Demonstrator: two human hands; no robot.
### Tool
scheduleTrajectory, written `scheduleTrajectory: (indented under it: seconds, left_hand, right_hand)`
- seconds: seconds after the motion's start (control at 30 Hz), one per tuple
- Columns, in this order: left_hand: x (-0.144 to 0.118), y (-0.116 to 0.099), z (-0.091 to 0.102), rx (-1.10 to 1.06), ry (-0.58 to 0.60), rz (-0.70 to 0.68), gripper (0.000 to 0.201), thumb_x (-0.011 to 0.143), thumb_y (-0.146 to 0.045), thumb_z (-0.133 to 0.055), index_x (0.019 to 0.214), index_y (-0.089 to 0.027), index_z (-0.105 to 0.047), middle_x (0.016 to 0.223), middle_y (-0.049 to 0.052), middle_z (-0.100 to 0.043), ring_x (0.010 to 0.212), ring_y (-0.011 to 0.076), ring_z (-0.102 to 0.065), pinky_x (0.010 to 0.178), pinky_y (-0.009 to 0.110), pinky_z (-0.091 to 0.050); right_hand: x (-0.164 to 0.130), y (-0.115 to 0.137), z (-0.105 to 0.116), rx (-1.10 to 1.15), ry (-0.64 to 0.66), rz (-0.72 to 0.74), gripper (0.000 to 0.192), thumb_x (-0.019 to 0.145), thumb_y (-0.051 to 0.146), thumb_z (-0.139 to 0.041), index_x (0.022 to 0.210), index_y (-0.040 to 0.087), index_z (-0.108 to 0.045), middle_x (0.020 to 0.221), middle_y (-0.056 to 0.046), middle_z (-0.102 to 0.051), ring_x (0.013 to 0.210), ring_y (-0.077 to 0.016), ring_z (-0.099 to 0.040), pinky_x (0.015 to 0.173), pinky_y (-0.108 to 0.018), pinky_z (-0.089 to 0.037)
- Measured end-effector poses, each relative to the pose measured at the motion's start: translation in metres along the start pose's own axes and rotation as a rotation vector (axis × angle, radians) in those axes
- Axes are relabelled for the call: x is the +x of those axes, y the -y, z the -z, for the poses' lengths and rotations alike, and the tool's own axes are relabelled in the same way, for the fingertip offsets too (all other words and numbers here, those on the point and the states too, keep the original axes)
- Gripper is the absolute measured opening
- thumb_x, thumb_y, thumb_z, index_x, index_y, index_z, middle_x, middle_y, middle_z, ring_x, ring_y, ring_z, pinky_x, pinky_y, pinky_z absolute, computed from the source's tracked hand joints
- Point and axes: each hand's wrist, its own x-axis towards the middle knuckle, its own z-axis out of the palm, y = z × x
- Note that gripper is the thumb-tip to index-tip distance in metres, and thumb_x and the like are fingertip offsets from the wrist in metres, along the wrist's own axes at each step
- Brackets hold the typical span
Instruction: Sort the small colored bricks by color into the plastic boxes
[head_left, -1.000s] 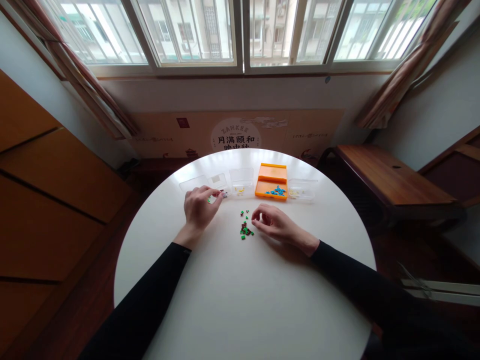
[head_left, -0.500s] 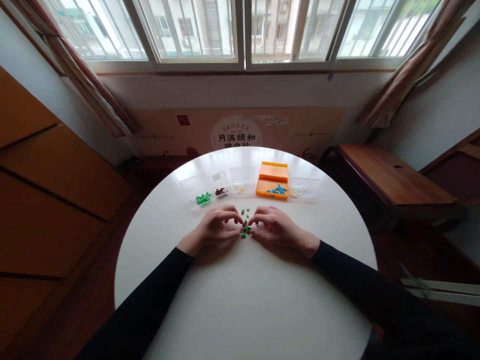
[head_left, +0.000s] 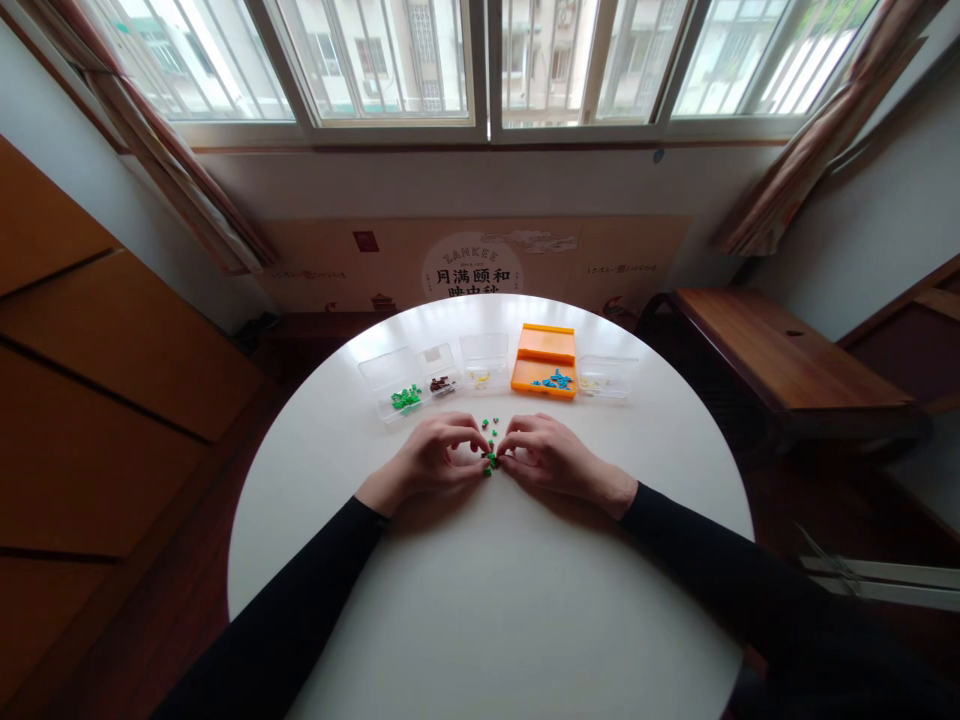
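Note:
A small pile of tiny green and dark red pieces (head_left: 490,458) lies on the round white table (head_left: 487,600), with a few loose green ones just beyond it. My left hand (head_left: 439,457) and my right hand (head_left: 546,455) rest on the table on either side of the pile. Their curled fingertips meet at the pile and touch it. The pieces are too small to tell whether either hand pinches one. Both arms wear black sleeves.
A row of small boxes stands past the pile: a clear box with green pieces (head_left: 395,388), a clear box with dark red pieces (head_left: 441,370), a clear box with yellow pieces (head_left: 484,362), an open orange box with blue pieces (head_left: 546,375), and a clear box with pale pieces (head_left: 606,377). A wooden bench (head_left: 780,350) stands to the right.
A second ago my left hand was at the clear boxes on the left. It came back to the pile. In the last half second both hands stayed there with fingertips closing slightly.

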Motion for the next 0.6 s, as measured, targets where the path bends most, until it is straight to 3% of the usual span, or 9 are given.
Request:
scheduleTrajectory:
  seconds: [0.3,0.6]
  left_hand:
    - [0.0001,0.0026,-0.0061,0.054,0.027,-0.025,0.016,0.097,-0.041,-0.082,0.094,-0.026,-0.088,0.091,0.007,-0.078,0.082,0.0193,-0.071,0.075,0.03,-0.056]
    - [0.0006,-0.0002,-0.0048,0.039,0.03,-0.034,0.016,0.099,-0.038,-0.079,0.093,-0.025,-0.087,0.091,0.007,-0.078,0.081,0.0187,-0.071,0.074,0.029,-0.056]
  right_hand:
    - [-0.0001,0.0022,-0.0002,0.004,-0.015,-0.018,0.007,0.098,0.026,-0.081,0.105,0.027,-0.08,0.106,-0.004,-0.076,0.091,-0.0209,-0.069,0.093,-0.037,-0.049]
    - [0.0013,0.0016,0.0019,0.008,0.003,-0.006,0.002,0.103,0.026,-0.077,0.103,0.025,-0.079,0.105,-0.005,-0.077,0.091,-0.0203,-0.07,0.093,-0.037,-0.049]
